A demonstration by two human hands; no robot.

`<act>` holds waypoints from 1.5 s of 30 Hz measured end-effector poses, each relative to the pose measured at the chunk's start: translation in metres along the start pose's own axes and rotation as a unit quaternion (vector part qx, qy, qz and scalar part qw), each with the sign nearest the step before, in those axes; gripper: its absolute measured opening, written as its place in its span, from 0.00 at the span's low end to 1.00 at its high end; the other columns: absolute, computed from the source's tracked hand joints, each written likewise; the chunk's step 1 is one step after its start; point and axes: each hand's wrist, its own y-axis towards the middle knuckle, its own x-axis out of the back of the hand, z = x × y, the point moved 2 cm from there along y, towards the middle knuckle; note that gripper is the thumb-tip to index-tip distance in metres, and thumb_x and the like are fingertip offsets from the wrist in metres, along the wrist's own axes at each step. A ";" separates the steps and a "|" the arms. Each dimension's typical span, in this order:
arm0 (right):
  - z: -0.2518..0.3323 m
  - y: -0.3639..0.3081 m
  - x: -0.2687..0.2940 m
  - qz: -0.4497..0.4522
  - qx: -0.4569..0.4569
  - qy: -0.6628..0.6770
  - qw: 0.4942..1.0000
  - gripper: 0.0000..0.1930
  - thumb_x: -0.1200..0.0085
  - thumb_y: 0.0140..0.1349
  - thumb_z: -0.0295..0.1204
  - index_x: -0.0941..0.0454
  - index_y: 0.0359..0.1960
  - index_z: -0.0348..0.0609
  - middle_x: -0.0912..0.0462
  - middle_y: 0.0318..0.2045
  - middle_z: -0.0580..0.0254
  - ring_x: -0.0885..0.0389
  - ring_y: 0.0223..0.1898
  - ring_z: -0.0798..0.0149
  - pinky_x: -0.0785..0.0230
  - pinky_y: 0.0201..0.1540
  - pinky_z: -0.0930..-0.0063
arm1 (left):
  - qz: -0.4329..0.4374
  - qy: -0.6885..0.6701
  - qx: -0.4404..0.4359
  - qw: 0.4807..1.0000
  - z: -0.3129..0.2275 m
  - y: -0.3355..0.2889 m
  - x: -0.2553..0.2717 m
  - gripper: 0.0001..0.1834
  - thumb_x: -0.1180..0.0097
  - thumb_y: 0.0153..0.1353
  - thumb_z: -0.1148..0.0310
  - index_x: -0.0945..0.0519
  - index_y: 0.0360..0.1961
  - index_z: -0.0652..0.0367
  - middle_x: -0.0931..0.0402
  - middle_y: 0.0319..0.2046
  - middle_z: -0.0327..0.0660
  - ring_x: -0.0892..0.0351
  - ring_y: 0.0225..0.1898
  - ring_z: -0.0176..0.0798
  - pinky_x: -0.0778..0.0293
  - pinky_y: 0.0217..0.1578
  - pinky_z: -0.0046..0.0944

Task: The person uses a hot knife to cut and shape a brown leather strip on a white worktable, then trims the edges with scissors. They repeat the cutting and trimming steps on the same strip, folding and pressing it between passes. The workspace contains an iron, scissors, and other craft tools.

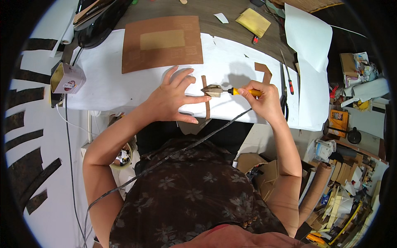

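Note:
My right hand is closed round the yellow handle of a small electric iron with a pointed metal head. Its tip rests at or just over a narrow brown strip lying crosswise on white paper. A dark braided cord trails from near my right hand, down across my front. On the strip's left side is my left hand, fingers spread and holding nothing. One of its fingertips reaches over the strip, close below the iron's head. Whether the metal touches the strip, I cannot tell.
Beyond my left hand lies a brown sheet with a paler rectangle. An angular brown offcut, a red-handled pointed tool and a yellow pad sit to the right. A pale square container stands at the left edge.

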 end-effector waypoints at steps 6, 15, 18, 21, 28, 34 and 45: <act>0.003 0.015 -0.001 0.020 -0.023 -0.038 0.999 0.15 0.28 0.68 0.39 0.11 0.29 0.40 0.15 0.18 0.59 0.20 0.17 0.61 0.29 0.25 0.67 | 0.010 -0.006 -0.001 1.000 0.001 0.000 -0.001 0.41 0.37 0.55 0.24 0.18 0.69 0.20 0.29 0.58 0.50 0.41 0.76 0.63 0.57 0.78 0.72; 0.007 0.015 0.001 0.036 -0.004 -0.026 0.999 0.16 0.27 0.67 0.40 0.12 0.29 0.40 0.15 0.19 0.57 0.19 0.18 0.57 0.28 0.27 0.64 | -0.009 -0.007 -0.011 1.000 0.002 -0.002 -0.001 0.41 0.40 0.56 0.23 0.18 0.69 0.22 0.28 0.57 0.49 0.40 0.76 0.62 0.57 0.77 0.72; 0.009 0.021 0.001 0.027 -0.001 -0.047 0.999 0.16 0.27 0.66 0.40 0.12 0.28 0.40 0.16 0.18 0.55 0.19 0.18 0.56 0.28 0.27 0.64 | -0.005 -0.006 -0.009 1.000 0.002 -0.001 -0.001 0.41 0.40 0.55 0.23 0.18 0.70 0.22 0.28 0.56 0.49 0.39 0.75 0.61 0.56 0.77 0.73; 0.011 0.033 -0.001 0.025 -0.019 -0.058 0.998 0.16 0.27 0.66 0.40 0.11 0.28 0.40 0.15 0.18 0.55 0.19 0.18 0.56 0.27 0.27 0.64 | -0.002 0.003 -0.007 1.000 0.001 -0.001 -0.001 0.42 0.40 0.55 0.23 0.19 0.70 0.21 0.28 0.57 0.49 0.39 0.75 0.61 0.56 0.77 0.73; 0.018 0.044 -0.001 0.022 -0.035 -0.069 0.997 0.17 0.26 0.65 0.39 0.13 0.30 0.37 0.21 0.21 0.57 0.27 0.23 0.62 0.32 0.30 0.64 | -0.010 0.022 -0.008 1.000 -0.001 -0.003 -0.003 0.41 0.38 0.55 0.24 0.20 0.70 0.20 0.27 0.59 0.48 0.39 0.76 0.60 0.55 0.77 0.73; 0.004 0.029 -0.007 -0.072 -0.028 -0.041 0.996 0.15 0.29 0.69 0.37 0.14 0.31 0.38 0.16 0.25 0.59 0.20 0.27 0.67 0.26 0.36 0.71 | -0.002 0.002 -0.007 1.000 -0.001 0.000 0.004 0.40 0.35 0.61 0.34 0.24 0.74 0.29 0.28 0.64 0.49 0.38 0.75 0.58 0.53 0.77 0.70; -0.006 -0.009 0.005 -0.039 -0.054 0.017 0.998 0.11 0.28 0.68 0.32 0.11 0.33 0.36 0.13 0.23 0.63 0.24 0.24 0.76 0.29 0.31 0.79 | -0.072 -0.064 0.029 0.995 0.010 0.024 0.004 0.30 0.47 0.57 0.79 0.26 0.64 0.64 0.21 0.58 0.46 0.29 0.66 0.54 0.44 0.72 0.62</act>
